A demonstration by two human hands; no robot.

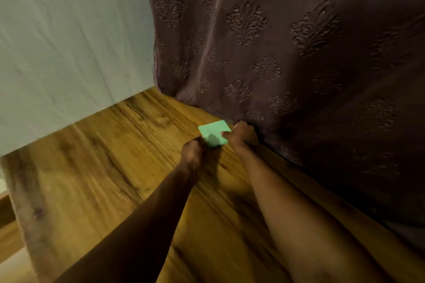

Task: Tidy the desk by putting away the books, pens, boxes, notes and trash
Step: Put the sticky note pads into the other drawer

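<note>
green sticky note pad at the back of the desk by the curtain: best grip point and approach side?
Pinch the green note pad across its two opposite side edges, coming from the near, open desk side. It is thin, square and lies flat, and the curtain crowds its far right edge. The left hand and right hand already sit at its near-left and right edges; the actual grip is blurred.

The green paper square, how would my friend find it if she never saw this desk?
Start at the wooden desk and go to the back, where the patterned brown curtain hangs down to it. Both hands, the left hand and right hand, meet there on a small pad of notes. It is the only mint-green thing among browns.
</note>
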